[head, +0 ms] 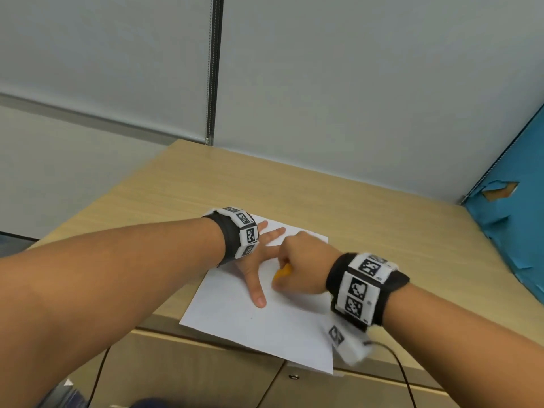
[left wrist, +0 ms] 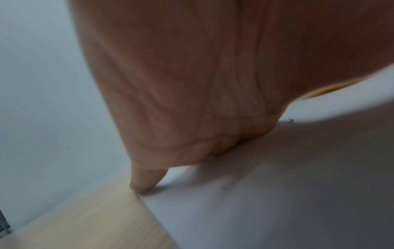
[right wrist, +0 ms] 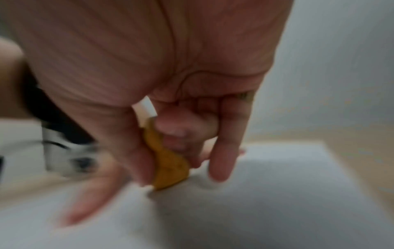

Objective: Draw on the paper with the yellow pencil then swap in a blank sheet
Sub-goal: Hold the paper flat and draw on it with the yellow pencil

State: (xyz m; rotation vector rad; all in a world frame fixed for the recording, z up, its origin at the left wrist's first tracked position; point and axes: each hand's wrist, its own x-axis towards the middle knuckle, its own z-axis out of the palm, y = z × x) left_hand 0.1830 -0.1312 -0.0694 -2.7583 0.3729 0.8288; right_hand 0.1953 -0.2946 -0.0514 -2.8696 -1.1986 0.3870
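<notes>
Paper [head: 259, 328] lies on the tabletop [head: 382, 219], its near edge overhanging, as we press it flat with our spread left hand [head: 259, 260] and, right hand [head: 300, 263] pinching the pencil [head: 282, 271], should stroke lightly to avoid slipping.

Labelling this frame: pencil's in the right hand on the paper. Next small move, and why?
Probably draw a short stroke with the pencil across the paper. The right hand already grips it with the tip down at the sheet, the left hand lies flat on the paper to pin it, and no marks show yet, though blur may hide faint ones.
</notes>
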